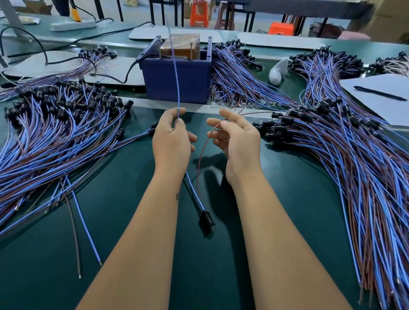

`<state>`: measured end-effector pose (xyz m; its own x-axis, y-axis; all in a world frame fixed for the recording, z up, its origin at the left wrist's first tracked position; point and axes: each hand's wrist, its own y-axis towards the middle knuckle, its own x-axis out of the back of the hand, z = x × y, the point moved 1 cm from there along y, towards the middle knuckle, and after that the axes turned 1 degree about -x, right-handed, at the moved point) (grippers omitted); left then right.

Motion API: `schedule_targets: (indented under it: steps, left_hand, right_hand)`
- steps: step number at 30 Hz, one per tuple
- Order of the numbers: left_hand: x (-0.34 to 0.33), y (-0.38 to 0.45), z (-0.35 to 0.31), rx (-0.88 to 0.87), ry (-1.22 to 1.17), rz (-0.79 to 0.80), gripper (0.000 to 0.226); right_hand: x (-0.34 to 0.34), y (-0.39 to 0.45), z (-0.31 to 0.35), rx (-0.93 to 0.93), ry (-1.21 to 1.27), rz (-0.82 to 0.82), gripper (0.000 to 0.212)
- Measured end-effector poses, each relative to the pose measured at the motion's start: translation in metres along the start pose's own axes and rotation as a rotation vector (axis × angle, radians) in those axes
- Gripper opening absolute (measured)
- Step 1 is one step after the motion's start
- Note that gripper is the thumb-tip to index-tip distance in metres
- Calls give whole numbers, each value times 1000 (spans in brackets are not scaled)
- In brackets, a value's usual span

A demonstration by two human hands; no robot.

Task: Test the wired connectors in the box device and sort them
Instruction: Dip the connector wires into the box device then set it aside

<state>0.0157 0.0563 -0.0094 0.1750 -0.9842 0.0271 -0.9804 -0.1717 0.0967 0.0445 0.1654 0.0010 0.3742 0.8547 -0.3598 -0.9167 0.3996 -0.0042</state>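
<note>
My left hand pinches a blue wire that rises up and away over the blue box device. The same wire runs down below my wrist to a black connector hanging just above the green table. My right hand holds the thin brown wire of that connector between its fingertips; the wire loops down toward the connector. Both hands hover in front of the box.
Large heaps of blue and brown wired connectors lie left, right and behind the box. A white sheet with a pen lies far right. Two loose wires lie at the near left. A black cable runs left of the box.
</note>
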Motion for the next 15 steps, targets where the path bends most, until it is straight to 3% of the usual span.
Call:
schedule_targets:
  steps: [8,12,15]
  left_hand:
    - [-1,4,1,100,-23,-30,28]
    - [0,4,1,110,-46,-10,28]
    - [1,2,0,97,-63,9,29]
  right_hand:
    - [0,-3,-3,158,-182,-27,24]
    - [-3,-5,-5,150,-232,7,27]
    - [-3,-2,-5,124,-293,16,18]
